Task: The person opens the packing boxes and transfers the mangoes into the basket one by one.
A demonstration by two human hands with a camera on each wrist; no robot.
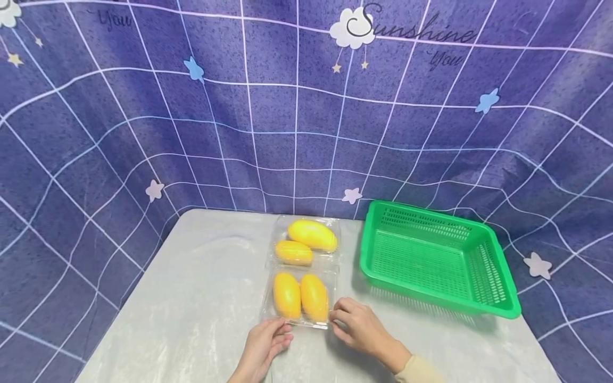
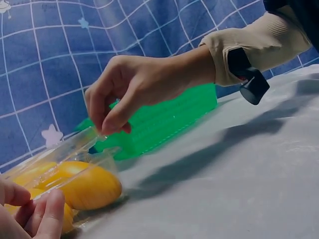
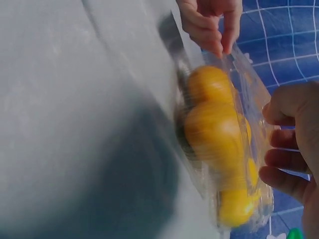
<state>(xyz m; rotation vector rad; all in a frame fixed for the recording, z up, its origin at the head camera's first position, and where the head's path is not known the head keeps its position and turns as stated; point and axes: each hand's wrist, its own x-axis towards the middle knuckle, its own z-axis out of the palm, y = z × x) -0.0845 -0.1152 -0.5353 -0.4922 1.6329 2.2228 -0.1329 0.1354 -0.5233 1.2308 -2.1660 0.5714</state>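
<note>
Two yellow mangoes (image 1: 287,295) lie side by side in a clear plastic clamshell box (image 1: 306,323) near the middle of the table. At its near left corner, my left hand (image 1: 265,343) pinches the rim between thumb and fingers. My right hand (image 1: 359,324) is at the near right corner; the left wrist view has its thumb and fingertips (image 2: 113,122) together at the lid's (image 2: 89,137) raised corner. The lid stands tilted above the mangoes in that view. The right wrist view is blurred around the box.
Behind this box lies another clear plastic box (image 1: 279,223) with two more mangoes (image 1: 312,235). A green plastic basket (image 1: 421,292) stands at the right on the grey-white table (image 1: 191,298). Blue grid-patterned cloth (image 1: 268,143) hangs at the back and sides.
</note>
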